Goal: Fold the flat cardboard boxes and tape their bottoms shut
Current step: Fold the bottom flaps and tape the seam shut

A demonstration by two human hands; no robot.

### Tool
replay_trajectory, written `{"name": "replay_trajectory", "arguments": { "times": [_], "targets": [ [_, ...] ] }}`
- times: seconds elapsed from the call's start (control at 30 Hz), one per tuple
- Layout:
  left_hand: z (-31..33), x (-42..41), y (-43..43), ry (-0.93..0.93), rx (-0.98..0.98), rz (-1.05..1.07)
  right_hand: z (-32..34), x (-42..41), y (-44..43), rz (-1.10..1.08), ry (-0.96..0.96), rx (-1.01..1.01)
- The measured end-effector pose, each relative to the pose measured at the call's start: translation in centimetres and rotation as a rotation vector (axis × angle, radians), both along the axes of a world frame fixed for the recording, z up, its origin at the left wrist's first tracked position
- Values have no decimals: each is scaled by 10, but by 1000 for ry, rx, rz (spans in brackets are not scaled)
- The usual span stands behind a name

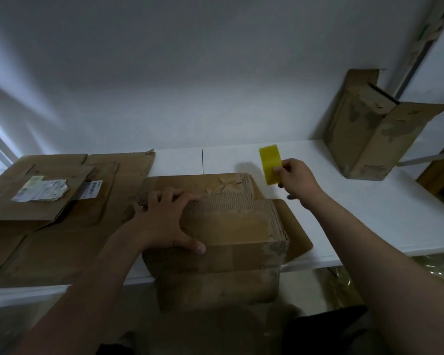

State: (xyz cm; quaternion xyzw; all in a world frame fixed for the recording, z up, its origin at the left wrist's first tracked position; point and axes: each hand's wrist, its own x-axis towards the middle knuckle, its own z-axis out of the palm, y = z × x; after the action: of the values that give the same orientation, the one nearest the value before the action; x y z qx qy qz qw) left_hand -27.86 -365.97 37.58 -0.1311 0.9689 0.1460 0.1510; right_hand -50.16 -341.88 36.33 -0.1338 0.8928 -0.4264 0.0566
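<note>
Your left hand (pixel 169 219) lies spread flat on the folded brown cardboard box (pixel 231 226) at the near edge of the white surface (pixel 369 213). The fingers are straight and press the bottom flaps down, I'd say so the seam keeps shut. Your right hand (pixel 296 181) pinches a yellow rectangular piece (pixel 269 162), tape by the look of it, lifted just beyond the box's far right corner, handy for that seam. Flat brown cardboard sheets (pixel 62 226) lie at your left. An upright brown carton (pixel 369 134) stands well apart, back right.
</note>
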Motion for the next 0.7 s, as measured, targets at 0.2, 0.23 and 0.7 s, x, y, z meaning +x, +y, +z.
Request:
{"name": "replay_trajectory", "arguments": {
  "times": [0.2,0.23,0.7],
  "targets": [
    [-4,6,-1,85,34,-6,17,56,-7,-55,-236,-391],
    [-3,7,0,100,40,-9,16,61,-9,-58,-225,-421],
    [2,26,2,187,36,-34,10,94,-38,91,87,-269]
  ]
}}
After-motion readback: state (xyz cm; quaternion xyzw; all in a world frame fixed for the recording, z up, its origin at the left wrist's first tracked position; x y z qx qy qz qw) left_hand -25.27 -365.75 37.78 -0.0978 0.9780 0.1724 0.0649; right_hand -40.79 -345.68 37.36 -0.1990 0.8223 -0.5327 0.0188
